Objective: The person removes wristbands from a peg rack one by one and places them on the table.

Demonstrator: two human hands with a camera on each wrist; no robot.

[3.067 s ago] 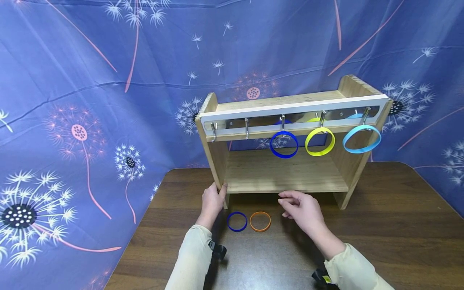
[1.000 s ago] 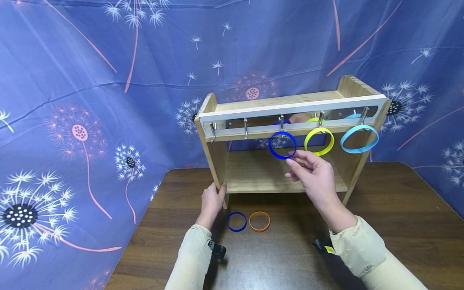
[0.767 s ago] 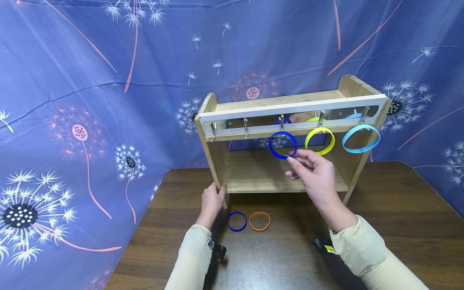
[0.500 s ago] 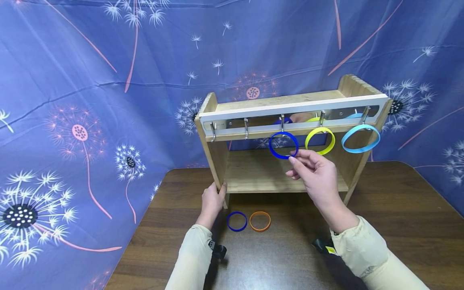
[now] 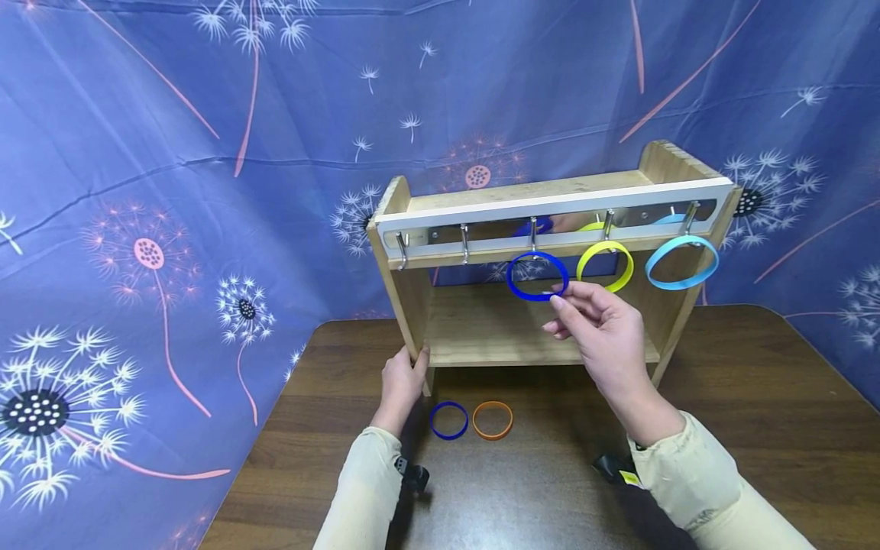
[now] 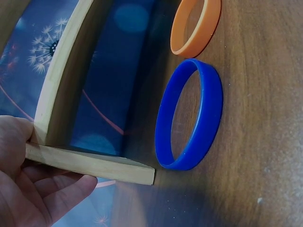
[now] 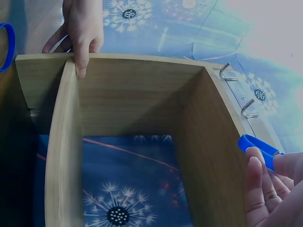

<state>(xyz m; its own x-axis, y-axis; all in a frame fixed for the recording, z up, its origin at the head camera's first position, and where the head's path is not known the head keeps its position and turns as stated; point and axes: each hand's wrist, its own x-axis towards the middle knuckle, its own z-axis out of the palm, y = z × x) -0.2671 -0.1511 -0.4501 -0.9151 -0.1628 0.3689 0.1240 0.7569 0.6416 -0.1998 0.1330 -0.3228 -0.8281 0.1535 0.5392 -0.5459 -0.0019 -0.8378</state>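
Blue dandelion-print cloth point(image 5: 289, 198) backs the brown wooden desk point(image 5: 509, 489). Right grip point(image 5: 608, 336) pinches a blue ring point(image 5: 529, 296); left grip point(image 5: 401, 380) holds a pale wooden shelf point(image 5: 509, 328).

blue dandelion cloth point(image 5: 289, 183), brown table point(image 5: 756, 412)

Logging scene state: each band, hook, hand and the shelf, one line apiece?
Right hand: pinching upper blue band
Upper blue band: at third hook from left; on or off unclear
Yellow band: hanging on fourth hook
Light blue band: hanging on fifth hook
Lower blue band: on table
Orange band: on table
Two leftmost hooks: bare
Left hand: gripping shelf
Shelf: upright
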